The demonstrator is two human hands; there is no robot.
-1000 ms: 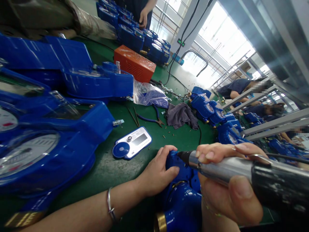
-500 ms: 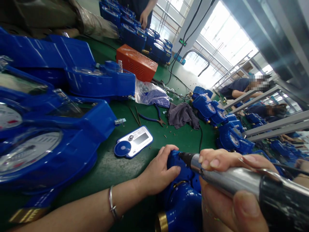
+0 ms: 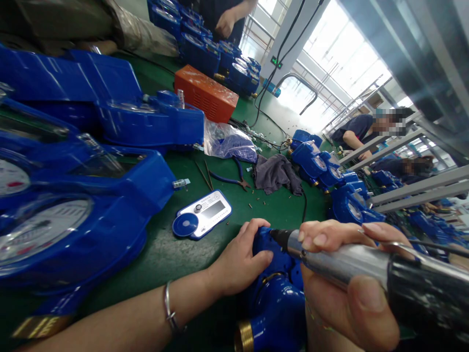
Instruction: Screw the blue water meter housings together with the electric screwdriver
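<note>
My right hand (image 3: pixel 348 274) is wrapped round an electric screwdriver (image 3: pixel 340 264) with a silver and black body. Its dark tip meets the far end of a blue water meter (image 3: pixel 280 303), which has a brass threaded end at the bottom. My left hand (image 3: pixel 244 261), with a bracelet on the wrist, grips that meter, thumb and fingers on either side of its end. The exact spot under the tip is too small to make out. Left of my hand lies a white and blue handheld device (image 3: pixel 203 214) with a small screen.
Large blue meters (image 3: pixel 73 210) crowd the left. Pliers (image 3: pixel 234 180), a grey cloth (image 3: pixel 276 174), a plastic bag (image 3: pixel 229 142) and an orange box (image 3: pixel 207 93) lie beyond. More meters (image 3: pixel 311 159) line the right. Co-workers (image 3: pixel 361 129) stand further off.
The screwdriver and my right hand have shifted very slightly left; the tip stays at the meter. A co-worker's hand at the top has moved a little right.
</note>
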